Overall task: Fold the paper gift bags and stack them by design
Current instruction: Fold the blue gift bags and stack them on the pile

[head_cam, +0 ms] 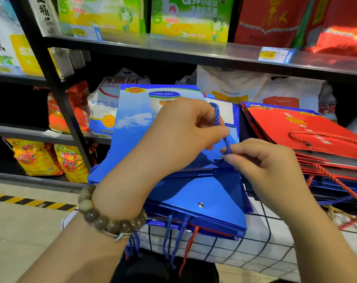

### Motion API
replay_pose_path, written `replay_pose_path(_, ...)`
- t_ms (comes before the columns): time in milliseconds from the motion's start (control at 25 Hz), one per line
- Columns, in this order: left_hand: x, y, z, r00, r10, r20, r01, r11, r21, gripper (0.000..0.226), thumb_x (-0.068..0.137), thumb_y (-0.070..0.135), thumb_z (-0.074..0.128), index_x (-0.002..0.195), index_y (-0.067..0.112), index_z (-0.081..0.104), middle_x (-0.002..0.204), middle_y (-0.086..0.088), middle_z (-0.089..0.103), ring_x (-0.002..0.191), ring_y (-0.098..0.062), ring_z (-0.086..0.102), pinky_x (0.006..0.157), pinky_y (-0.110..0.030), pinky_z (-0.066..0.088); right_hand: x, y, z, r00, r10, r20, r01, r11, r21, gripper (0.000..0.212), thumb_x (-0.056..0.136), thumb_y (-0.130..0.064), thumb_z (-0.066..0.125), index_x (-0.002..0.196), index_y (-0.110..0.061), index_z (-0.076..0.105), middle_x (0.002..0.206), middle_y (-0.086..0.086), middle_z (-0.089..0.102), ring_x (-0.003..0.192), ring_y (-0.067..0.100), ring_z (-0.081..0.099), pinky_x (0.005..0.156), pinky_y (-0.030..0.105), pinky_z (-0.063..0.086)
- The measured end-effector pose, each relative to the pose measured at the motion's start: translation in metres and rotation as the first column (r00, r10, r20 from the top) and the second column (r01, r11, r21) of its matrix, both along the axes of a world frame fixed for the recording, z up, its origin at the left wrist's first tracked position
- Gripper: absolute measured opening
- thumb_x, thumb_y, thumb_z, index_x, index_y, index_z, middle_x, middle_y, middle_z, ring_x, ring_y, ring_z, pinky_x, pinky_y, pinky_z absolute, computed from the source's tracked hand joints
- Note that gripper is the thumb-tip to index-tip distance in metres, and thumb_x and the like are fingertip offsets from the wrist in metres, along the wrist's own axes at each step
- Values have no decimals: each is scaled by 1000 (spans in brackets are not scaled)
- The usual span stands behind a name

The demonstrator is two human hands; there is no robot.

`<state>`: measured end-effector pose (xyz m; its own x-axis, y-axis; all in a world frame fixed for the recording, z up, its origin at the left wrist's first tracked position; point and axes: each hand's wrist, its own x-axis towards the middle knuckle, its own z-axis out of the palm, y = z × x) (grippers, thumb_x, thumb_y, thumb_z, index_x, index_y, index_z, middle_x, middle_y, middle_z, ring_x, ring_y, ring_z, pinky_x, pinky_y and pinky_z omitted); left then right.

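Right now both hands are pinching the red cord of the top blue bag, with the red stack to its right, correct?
Not quite. The cord is blue, not red. In the head view the left hand and the right hand both pinch that cord on the top blue bag, with the red stack to its right.

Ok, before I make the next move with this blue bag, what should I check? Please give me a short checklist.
1. Grip on the blue cord: left hand and right hand both pinch it. Ok.
2. The top blue bag lies on the blue stack. Ok.
3. Top bag folded fully flat: cannot tell.
4. The red stack sits separately, to the right. Ok.
5. Blue stack holds one design only: a red cord hangs from under it. Cannot tell.
6. Loose cords hang over the wire basket edge and may snag. Not ok.
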<state>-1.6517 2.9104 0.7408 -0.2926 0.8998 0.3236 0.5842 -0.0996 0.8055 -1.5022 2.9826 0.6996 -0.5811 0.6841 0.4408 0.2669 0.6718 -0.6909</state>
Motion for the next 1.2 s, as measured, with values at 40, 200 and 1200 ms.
replay_pose_path(40, 1, 0, -4, 991, 26, -132, -32, 999, -41, 12, 81, 30, 67, 83, 18, 67, 79, 4, 68, 74, -10, 65, 70, -28, 52, 2, 3, 2, 999, -39, -37, 36, 997, -66, 12, 79, -20, 70, 68, -23, 68, 61, -13, 63, 54, 4, 53, 50, 14, 40)
replay_pose_path(200, 9, -2, -26, 733, -96, -673, -127, 953, -275, 37, 85, 52, 54, 113, 28, 56, 113, 5, 57, 104, -18, 53, 81, -33, 46, -1, 11, 5, 992, -97, -80, 80, 977, -199, 18, 82, -12, 65, 67, -22, 66, 51, -9, 62, 46, 1, 54, 46, 12, 43)
replay_pose_path(1200, -4, -26, -39, 606, -91, -790, -98, 977, -188, 40, 94, 54, 28, 104, 28, 57, 100, 7, 62, 92, -11, 54, 70, -29, 43, -20, 6, -16, 981, -12, 196, 51, 980, -195, 32, 88, -22, 57, 58, -13, 53, 52, -4, 44, 51, 8, 34, 54, 29, 30)
